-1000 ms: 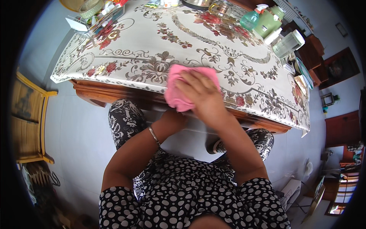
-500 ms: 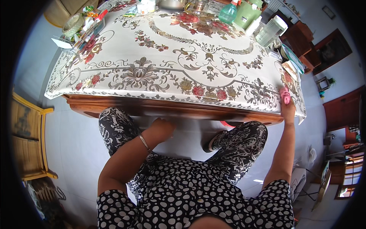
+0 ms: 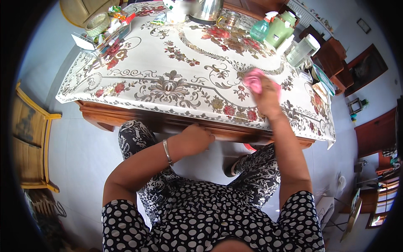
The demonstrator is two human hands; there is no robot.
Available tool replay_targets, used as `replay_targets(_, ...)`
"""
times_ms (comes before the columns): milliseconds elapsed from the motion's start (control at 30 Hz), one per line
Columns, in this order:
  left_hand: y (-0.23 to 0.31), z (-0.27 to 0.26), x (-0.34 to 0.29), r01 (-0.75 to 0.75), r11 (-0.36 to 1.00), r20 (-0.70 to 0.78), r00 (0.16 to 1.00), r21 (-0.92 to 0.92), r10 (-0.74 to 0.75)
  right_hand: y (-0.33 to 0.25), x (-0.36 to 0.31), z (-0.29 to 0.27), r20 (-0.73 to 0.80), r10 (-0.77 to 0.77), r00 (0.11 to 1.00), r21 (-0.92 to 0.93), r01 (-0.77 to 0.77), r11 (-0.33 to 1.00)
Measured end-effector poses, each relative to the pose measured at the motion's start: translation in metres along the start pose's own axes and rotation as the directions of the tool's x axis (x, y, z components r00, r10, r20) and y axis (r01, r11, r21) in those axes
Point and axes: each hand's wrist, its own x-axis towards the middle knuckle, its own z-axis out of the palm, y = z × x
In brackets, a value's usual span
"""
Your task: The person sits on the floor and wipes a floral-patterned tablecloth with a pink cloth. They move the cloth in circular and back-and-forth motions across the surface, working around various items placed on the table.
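Compared with 0.5 s ago, we see that the pink cloth [image 3: 253, 80] has left the table's right edge and now lies farther inward, on the right half of the flowered tablecloth [image 3: 145, 63]. The right hand [image 3: 268, 95] has travelled with it, its fingers gripping the cloth. The left hand [image 3: 195, 138] stays low, just beside the wooden table edge [image 3: 178, 122], its fingers curled into a loose fist; we see nothing in it.

We find the cloth bunched and creased ahead of the fingers, with a flatter part showing to the right of the hand; blur softens its outline.

Toward the back left, we see a clear bin [image 3: 121, 34] crowded with small articles, 1 of them red-tipped, and a pale woven basket [image 3: 96, 27] beside it, whose contents we cannot make out. At the back right stand a green spray bottle [image 3: 260, 30], a pale green flask [image 3: 280, 31] and a clear jar [image 3: 300, 53] with a white lid. We cannot tell what these 3 hold. A metal kettle [image 3: 207, 11] stands near a glass cup [image 3: 230, 20] with an amber handle.
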Motion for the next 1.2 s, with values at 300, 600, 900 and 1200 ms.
replay_targets(300, -0.027, 0.084, 0.027, 0.087, 0.995, 0.093, 0.992, -0.052, -0.082, -0.136, 0.072, 0.143, 0.413, -0.191, 0.891, -0.067, 0.239, 0.969)
replay_targets(600, -0.022, 0.069, 0.034, 0.012, 0.996, 0.011, 1.000, -0.092, -0.011, -0.093, 0.151, 0.213, 0.281, -0.378, 0.882, -0.003, 0.395, 0.919)
replay_targets(900, -0.028, 0.081, 0.039, 0.165, 0.962, 0.143, 0.980, -0.218, -0.135, 0.044, 0.187, 0.172, 0.211, 0.049, 0.976, -0.253, 0.006, 0.968)
replay_targets(1200, -0.021, 0.062, 0.039, 0.040, 0.990, 0.216, 0.976, -0.137, -0.009, 0.179, 0.153, 0.091, 0.020, 0.377, 0.926, -0.432, -0.332, 0.838)
